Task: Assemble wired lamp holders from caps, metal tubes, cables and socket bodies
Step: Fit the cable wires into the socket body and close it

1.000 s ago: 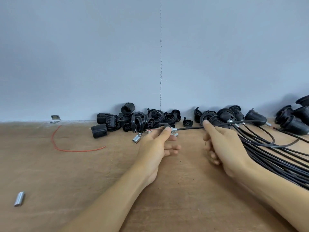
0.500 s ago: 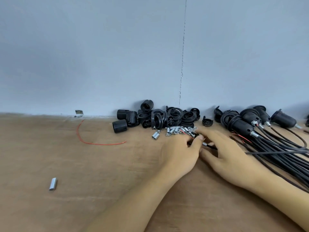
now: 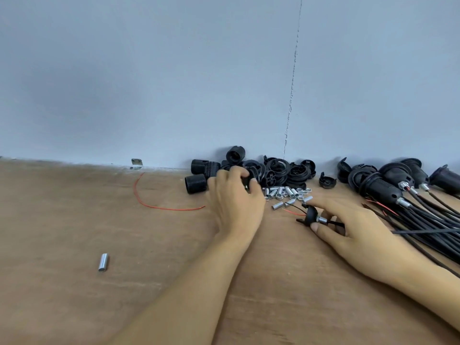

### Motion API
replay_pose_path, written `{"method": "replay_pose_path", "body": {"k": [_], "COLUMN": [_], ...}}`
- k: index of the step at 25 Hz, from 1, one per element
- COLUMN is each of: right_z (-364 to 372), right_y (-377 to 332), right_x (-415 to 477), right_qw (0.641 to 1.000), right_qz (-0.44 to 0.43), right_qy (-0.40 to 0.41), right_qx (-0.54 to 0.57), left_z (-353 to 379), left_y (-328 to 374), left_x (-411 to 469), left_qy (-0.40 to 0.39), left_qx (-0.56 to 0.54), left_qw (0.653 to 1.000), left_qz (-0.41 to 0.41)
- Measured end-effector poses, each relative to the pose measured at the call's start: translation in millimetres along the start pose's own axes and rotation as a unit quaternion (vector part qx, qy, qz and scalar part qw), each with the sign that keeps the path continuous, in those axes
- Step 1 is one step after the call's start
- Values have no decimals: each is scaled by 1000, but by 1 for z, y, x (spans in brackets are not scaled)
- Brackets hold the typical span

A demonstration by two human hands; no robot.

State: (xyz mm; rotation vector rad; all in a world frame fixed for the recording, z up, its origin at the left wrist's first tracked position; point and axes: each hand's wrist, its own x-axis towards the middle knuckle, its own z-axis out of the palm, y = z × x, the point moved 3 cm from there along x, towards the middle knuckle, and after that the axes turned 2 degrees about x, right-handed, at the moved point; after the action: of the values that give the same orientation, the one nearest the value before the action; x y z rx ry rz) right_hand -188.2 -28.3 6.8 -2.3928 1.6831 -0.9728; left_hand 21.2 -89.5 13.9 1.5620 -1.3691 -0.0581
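Both forearms are reaching forward over the wooden table. The right hand is lying palm down, fingers spread loosely, pinning a cable that is carrying a black cap and a metal tube. Farther off, the left hand is curling its fingers around a black part at the pile of socket bodies against the wall; which part it is gripping cannot be told. Loose tubes are lying between the hands.

black cap on cable (metal tube fitted), tabletop
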Motion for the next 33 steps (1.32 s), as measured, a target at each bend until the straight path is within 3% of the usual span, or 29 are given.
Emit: {"method": "replay_pose_path", "body": {"k": [3, 7, 9, 15, 23, 26, 29, 33], "right_z": [0, 0, -1, 1, -1, -2, -7, -16], "right_y": [0, -1, 0, 0, 0, 2, 5, 20], "right_x": [0, 0, 0, 0, 0, 1, 0, 3], "right_qw": [1000, 1000, 1000, 1000, 998, 998, 999, 997], "right_qz": [5, 1, -1, 7, 32, 39, 18, 71], "right_qy": [-5, -11, -11, -20, -45, -35, -31, -6], "right_qx": [1, 1, 2, 12, 26, 35, 23, 44], "left_z": [-5, -4, -6, -19, -20, -19, -12, 6], "left_y": [-15, -37, -43, -46, -40, -21, 6, 28], "left_x": [15, 28, 30, 33, 29, 21, 6, -24], "left_qy": [35, -97, -125, -50, -31, 23, 53, -72], "left_qx": [90, 174, 183, 141, 159, 138, 15, -83], "left_qw": [995, 977, 970, 986, 984, 990, 994, 976], "left_qz": [-11, -80, -102, -78, -73, -11, 95, 189]}}
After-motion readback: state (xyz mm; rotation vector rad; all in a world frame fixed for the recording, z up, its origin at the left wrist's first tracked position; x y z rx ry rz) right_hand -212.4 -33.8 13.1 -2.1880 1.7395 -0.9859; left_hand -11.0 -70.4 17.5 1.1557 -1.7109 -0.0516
